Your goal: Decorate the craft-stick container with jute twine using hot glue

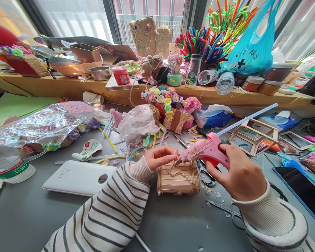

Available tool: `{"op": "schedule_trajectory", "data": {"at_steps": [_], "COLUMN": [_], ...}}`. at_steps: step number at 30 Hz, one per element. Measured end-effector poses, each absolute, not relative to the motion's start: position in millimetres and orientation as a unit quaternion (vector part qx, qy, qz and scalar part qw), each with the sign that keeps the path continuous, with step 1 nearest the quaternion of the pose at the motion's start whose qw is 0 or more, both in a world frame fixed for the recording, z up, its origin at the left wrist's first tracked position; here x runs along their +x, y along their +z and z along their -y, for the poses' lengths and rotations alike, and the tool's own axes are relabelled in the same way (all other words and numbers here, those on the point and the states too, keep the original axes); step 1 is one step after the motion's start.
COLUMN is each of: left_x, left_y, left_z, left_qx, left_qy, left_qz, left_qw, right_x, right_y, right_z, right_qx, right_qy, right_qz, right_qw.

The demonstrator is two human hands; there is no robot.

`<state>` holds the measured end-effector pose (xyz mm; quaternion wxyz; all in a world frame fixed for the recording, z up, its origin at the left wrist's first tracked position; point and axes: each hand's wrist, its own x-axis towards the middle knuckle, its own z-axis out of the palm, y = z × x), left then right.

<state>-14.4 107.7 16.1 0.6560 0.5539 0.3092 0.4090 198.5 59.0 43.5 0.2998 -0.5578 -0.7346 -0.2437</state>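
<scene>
My right hand (243,171) is wrapped round the handle of a pink hot glue gun (203,148). A long translucent glue stick (248,119) sticks out of the gun's back, and the nozzle points down and left. Close to the nozzle, my left hand (160,157) pinches a thin braided twine (186,176), whose held end is mostly hidden by the fingers. The twine trails over a small craft-stick box (170,185) with rope-wrapped sides, lying on the grey table below both hands. Whether the nozzle touches the twine, I cannot tell.
Scissors (207,176) lie right of the box, with smaller scissors (227,209) nearer me. A white power bank (78,178) sits left, a phone (303,192) right. Behind are a crumpled plastic bag (138,124), pipe-cleaner flowers (162,96) and a wooden stick frame (254,136).
</scene>
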Motion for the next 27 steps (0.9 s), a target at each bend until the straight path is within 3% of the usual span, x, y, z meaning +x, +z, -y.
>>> {"op": "schedule_trajectory", "data": {"at_steps": [27], "left_x": [-15.2], "left_y": [14.0], "left_z": [-108.0], "left_qx": [0.546], "left_qy": [0.408], "left_qz": [-0.28], "left_qw": [0.676], "right_x": [203.3], "right_y": [45.4], "right_z": [-60.8], "right_qx": [-0.535], "right_qy": [-0.254], "right_qz": [0.746], "right_qw": [0.305]}}
